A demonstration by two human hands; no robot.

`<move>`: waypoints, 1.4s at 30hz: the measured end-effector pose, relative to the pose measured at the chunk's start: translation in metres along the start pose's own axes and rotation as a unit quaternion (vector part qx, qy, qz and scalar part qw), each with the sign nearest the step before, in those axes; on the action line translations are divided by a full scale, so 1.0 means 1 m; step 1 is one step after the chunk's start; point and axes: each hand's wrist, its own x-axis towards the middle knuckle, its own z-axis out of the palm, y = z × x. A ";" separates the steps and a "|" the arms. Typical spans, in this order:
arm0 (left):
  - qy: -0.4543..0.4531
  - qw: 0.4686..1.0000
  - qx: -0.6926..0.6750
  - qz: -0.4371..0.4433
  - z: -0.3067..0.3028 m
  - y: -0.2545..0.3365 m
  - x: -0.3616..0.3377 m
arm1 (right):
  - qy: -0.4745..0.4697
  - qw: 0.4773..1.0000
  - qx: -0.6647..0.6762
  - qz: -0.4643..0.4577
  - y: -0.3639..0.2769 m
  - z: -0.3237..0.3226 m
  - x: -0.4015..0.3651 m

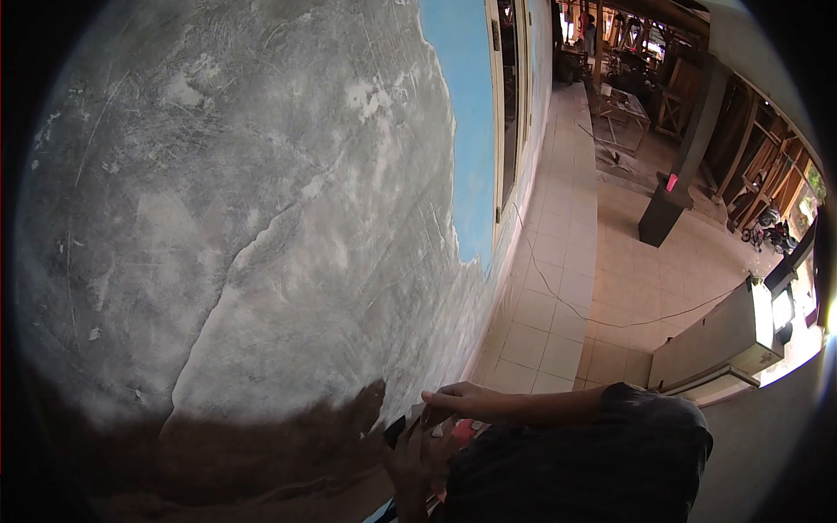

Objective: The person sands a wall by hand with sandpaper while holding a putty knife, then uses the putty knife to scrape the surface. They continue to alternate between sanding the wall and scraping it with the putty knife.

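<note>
Pinching a thin piece [418,416], possibly sandpaper, the right hand [458,402] is beside the left hand [410,462], whose grip I cannot tell.

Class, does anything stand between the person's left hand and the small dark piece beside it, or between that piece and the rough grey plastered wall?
Nothing visible does: the small dark piece is right at the bare left hand, and no object shows between it and the rough grey plastered wall.
</note>
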 end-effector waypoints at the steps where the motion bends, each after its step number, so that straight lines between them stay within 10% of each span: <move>1: -0.008 1.000 -0.008 0.010 -0.001 0.001 0.002 | -0.020 1.000 -0.019 -0.003 0.004 -0.001 0.001; 8: -0.042 0.995 -0.012 0.088 0.004 0.011 0.008 | -0.063 0.982 0.052 0.169 0.008 -0.012 0.000; 21: 0.156 0.979 -0.094 -0.088 0.014 0.019 0.000 | -0.109 0.976 -0.156 -0.104 -0.024 -0.047 -0.016; 29: 0.262 0.935 -0.054 -0.232 -0.005 0.020 -0.019 | 0.126 0.920 -0.257 -0.269 -0.083 -0.065 -0.048; 35: 0.268 0.911 -0.132 -0.284 -0.008 0.013 -0.044 | 0.339 0.694 -0.269 -0.575 -0.160 -0.054 -0.054; 42: 0.299 0.901 -0.153 -0.274 -0.010 0.009 -0.061 | 0.278 0.305 -0.505 -0.758 -0.248 0.048 -0.051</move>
